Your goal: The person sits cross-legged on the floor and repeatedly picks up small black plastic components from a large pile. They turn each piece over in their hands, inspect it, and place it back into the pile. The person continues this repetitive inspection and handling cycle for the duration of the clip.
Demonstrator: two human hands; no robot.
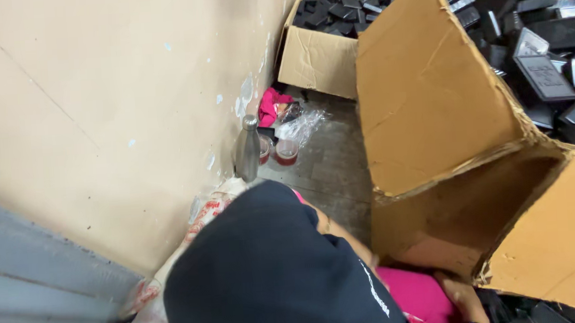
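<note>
Neither of my hands shows in the head view. Below me a person in a black head covering [274, 275] and pink clothing [419, 296] crouches beside the wall. Their bare forearm [342, 234] runs toward a large open cardboard box [430, 99]. A hand with a dark bracelet [465, 300] rests at that box's lower corner; it seems to belong to that person. The box holds several black rectangular plastic parts [548, 76].
A second cardboard box [318, 60] of small black parts stands at the back. Against the beige wall [98, 113] are a steel bottle [247, 149], two plastic cups with red liquid [286, 152], a pink cloth [272, 106] and crumpled clear plastic [306, 124]. A white printed sack [201, 216] lies lower left.
</note>
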